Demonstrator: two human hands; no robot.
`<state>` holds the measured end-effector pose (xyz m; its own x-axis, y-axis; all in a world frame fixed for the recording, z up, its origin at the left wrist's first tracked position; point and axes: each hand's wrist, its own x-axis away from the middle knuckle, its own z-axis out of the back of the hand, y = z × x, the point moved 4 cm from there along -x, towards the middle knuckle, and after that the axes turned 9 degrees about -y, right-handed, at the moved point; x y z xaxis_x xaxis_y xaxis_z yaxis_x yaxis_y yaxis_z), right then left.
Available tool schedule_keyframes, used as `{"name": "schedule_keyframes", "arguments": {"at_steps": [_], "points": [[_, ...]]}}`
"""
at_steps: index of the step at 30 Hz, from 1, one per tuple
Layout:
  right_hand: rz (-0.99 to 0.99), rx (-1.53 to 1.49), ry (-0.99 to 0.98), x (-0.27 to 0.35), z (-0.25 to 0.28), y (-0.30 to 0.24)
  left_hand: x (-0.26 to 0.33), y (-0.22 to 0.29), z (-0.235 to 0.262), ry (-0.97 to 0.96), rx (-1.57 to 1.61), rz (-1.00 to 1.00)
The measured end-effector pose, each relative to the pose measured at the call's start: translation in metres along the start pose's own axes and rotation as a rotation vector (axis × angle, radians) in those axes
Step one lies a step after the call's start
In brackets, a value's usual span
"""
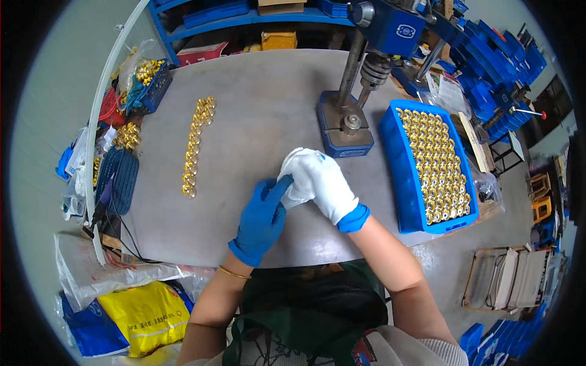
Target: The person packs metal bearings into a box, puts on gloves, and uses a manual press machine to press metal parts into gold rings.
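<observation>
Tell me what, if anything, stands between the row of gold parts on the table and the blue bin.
Two things: the white-gloved right hand, in between, and the drill press base, close to the blue bin. Beside the row of gold parts, nothing visible blocks.

The right hand [329,189] is hidden inside a white glove [305,166], and whether anything is held between it and the left hand [262,216] cannot be told. The drill press [394,30] is cut off by the far edge. On the right, the gold parts' [434,161] details are too small to be made out. The apron [281,332] is cut off at the near edge.
</observation>
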<state>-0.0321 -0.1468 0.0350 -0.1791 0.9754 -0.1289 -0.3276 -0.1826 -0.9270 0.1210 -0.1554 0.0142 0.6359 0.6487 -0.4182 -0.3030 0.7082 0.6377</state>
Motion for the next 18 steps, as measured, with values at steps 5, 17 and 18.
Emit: {"name": "schedule_keyframes", "arguments": {"at_steps": [5, 17, 18], "points": [[-0.127, 0.225, 0.159, 0.021, -0.018, -0.023, -0.010, -0.035, 0.006, -0.068, 0.137, -0.042], [0.244, 0.747, 0.370, 0.014, -0.042, -0.063, -0.035, -0.017, -0.011, -0.053, 1.287, 0.252], [0.315, 0.791, 0.402, 0.016, -0.050, -0.067, -0.038, -0.020, -0.019, -0.052, 1.513, 0.346]]}}
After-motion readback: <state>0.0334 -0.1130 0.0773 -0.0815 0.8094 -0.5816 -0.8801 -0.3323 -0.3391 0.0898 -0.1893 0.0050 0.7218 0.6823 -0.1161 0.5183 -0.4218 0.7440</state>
